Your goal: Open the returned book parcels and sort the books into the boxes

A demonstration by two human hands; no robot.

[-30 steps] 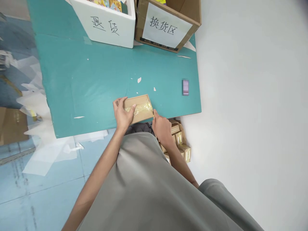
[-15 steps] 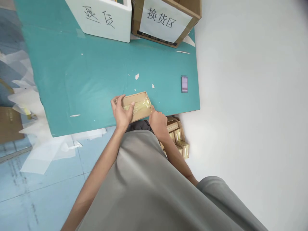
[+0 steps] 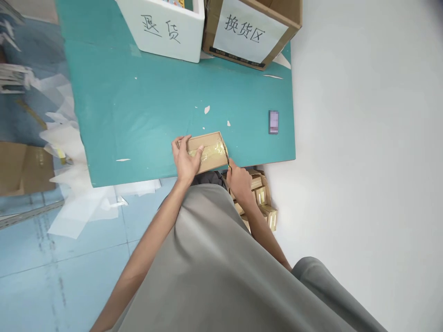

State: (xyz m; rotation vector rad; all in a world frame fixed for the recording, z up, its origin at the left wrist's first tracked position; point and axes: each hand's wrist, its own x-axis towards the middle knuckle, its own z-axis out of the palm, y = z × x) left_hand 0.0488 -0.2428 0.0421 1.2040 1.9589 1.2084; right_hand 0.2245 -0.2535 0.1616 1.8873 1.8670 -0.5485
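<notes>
The teal table (image 3: 166, 101) spreads out beyond the small taped carton (image 3: 212, 161), which lies at its near edge. Our left hand (image 3: 187, 160), thumb spread from its fingers, grips the carton's left part. Our right hand (image 3: 240, 181), curled tightly around a slim tool (image 3: 229, 163) (probably a cutter), has drawn back to the carton's near right corner; we read that as 1 stroke along that end.

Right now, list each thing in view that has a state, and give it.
Left hand: gripping small box
Right hand: closed on thin tool
Small box: taped across its top
Thin tool: at box's right end
White bin: open-topped, holding printed items
Labelled carton: open-topped, upright
Phone: flat on table
Paper sheets: strewn on floor
</notes>
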